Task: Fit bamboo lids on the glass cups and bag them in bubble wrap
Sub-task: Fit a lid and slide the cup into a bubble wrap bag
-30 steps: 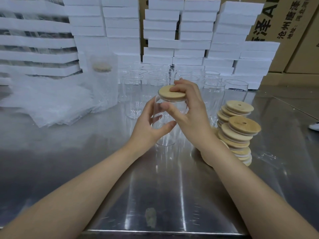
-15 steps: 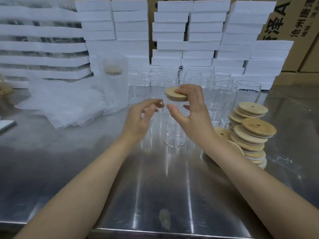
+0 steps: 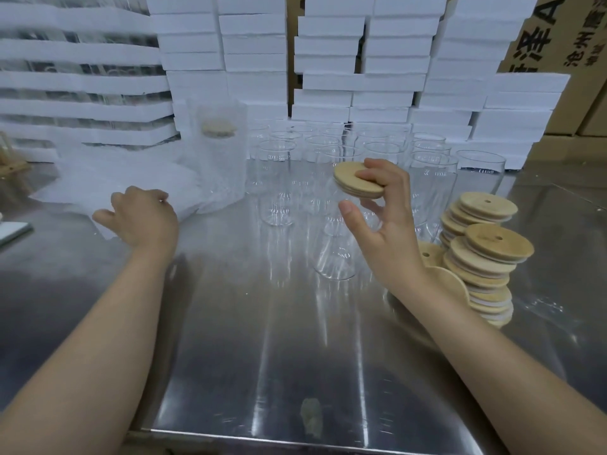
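Bubble-wrap bag (image 3: 220,182) holding lidded cup (image 3: 218,130), right hand (image 3: 386,224) gripping bamboo lid (image 3: 353,182)

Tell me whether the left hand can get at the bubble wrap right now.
Most likely yes. The left hand is at the near edge of the bubble wrap pile, fingers curled over it, with nothing between them. The wrapped cup stands off to its right.

Right hand (image 3: 387,231) pinches tilted bamboo lid (image 3: 348,182) over glass cup (image 3: 335,254), middle of desk (image 3: 262,356). Left hand (image 3: 144,218) on bubble wrap (image 3: 115,178), left edge, grip unclear. Lid stacks (image 3: 486,251) at right edge.
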Demonstrator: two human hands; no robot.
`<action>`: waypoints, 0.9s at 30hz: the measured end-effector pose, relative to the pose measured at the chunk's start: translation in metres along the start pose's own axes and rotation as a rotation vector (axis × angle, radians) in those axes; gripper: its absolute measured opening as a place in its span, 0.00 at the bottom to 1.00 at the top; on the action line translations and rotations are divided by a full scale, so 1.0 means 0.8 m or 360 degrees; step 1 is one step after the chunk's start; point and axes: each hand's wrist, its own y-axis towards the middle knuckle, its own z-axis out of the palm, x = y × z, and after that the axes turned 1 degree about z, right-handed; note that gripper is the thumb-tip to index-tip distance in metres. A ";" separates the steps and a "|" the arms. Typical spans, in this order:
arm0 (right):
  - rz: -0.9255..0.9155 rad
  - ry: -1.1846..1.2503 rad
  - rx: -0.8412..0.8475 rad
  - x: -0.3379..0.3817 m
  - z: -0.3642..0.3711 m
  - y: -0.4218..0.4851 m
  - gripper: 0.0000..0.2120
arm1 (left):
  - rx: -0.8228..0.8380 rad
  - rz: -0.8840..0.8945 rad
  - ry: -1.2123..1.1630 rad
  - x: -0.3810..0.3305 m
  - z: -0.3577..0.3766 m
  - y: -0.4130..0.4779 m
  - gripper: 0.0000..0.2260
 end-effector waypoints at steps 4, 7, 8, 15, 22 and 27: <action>-0.0005 -0.0014 -0.0006 0.002 0.003 -0.001 0.17 | -0.0082 0.0055 -0.0119 -0.001 -0.003 -0.008 0.10; -0.0093 -0.0018 0.0024 0.003 0.005 -0.003 0.16 | 0.0001 0.0103 -0.0142 -0.002 0.003 -0.006 0.10; -0.0106 -0.0023 0.0034 0.004 0.006 -0.004 0.16 | 0.0042 0.0071 -0.0163 -0.003 0.005 -0.006 0.10; -0.0014 -0.0023 0.0017 0.003 0.004 -0.001 0.17 | -0.0158 0.0085 -0.0233 -0.007 -0.001 -0.001 0.12; -0.0029 -0.0046 0.0044 0.003 0.003 -0.001 0.17 | -0.0215 0.0402 -0.0320 -0.033 -0.031 -0.014 0.04; 0.0013 -0.0042 0.0048 0.004 0.003 -0.001 0.18 | 0.0538 0.0402 -0.1039 -0.072 -0.058 -0.033 0.08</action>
